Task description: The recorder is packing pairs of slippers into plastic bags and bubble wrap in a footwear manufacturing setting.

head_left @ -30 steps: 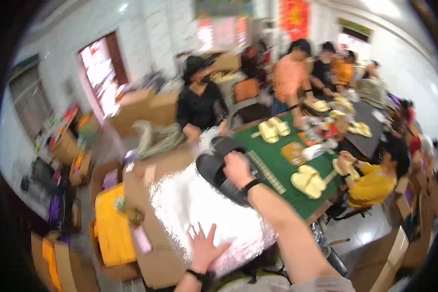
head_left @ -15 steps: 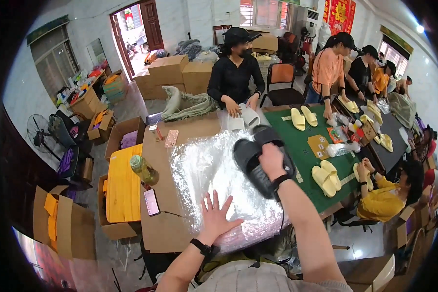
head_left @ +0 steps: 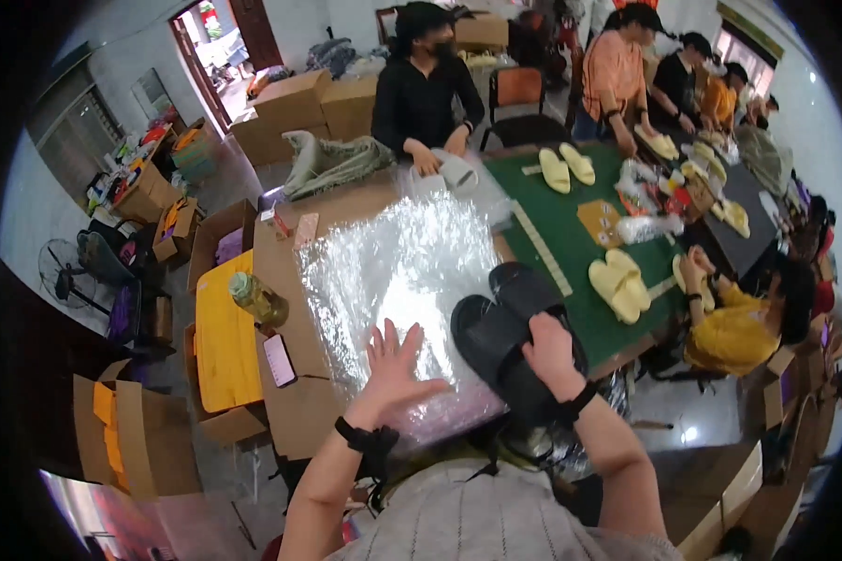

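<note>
A pair of black slide sandals (head_left: 492, 338) is gripped in my right hand (head_left: 554, 357), held side by side over the near right corner of a stack of clear plastic bags (head_left: 370, 266). The fingers of my right hand wrap round the nearer part of the pair. My left hand (head_left: 395, 372) is open with its fingers spread, at the near left part of the shiny bags. Whether its palm touches the plastic, I cannot tell. Dark bands circle both wrists.
Left of the bags are a phone (head_left: 279, 361), a green-lidded bottle (head_left: 258, 301) and a carton of yellow sheets (head_left: 225, 341). Across the table a person in black handles white slides (head_left: 457, 171). Pale yellow slides (head_left: 619, 285) sit on the green mat (head_left: 524, 192); other people work at right.
My right hand has drawn the black slides toward me and a little to the right. My left hand has shifted slightly away from me, fingers still spread. The whole view has tilted down.
</note>
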{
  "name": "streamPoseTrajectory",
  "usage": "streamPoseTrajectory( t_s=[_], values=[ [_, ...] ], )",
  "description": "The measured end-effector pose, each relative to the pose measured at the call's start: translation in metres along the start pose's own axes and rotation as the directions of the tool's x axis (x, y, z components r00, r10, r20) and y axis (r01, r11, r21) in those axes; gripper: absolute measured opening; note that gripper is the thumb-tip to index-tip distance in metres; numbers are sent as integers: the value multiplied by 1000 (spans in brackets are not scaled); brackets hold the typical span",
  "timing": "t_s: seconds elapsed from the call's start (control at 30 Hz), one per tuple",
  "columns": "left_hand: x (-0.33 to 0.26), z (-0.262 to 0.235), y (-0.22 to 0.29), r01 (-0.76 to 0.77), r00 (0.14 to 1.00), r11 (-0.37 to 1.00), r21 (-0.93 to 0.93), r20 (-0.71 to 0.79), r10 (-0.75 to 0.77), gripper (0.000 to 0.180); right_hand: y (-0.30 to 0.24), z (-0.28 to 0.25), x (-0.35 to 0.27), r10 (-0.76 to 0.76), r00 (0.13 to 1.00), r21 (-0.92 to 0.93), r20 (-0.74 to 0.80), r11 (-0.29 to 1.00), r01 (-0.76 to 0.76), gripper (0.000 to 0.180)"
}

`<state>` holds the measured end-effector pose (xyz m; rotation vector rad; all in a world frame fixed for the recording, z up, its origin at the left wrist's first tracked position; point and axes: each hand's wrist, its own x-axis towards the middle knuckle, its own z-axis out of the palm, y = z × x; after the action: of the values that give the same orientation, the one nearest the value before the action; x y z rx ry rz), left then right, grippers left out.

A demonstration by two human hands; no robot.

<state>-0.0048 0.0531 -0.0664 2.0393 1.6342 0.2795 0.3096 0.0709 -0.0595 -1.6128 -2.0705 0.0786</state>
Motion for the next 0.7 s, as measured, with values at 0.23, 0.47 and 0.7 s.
streamPoseTrajectory(
  t_s=[0.23, 0.47, 0.7],
  values=[
    [-11, -27, 11, -191, 980, 975, 115, -40, 196, 87, 3, -8, 4, 62, 996, 33, 60, 997, -64, 27],
    [-19, -19, 17, -272, 919, 880, 389, -167, 357, 49, 0, -61, -18, 137, 990, 167, 16, 976, -138, 20],
    [-3, -9, 6, -313, 888, 939, 144, -307, 344, 28, -42, -90, -49, -330, 922, 380, 202, 894, 237, 26]
  ],
)
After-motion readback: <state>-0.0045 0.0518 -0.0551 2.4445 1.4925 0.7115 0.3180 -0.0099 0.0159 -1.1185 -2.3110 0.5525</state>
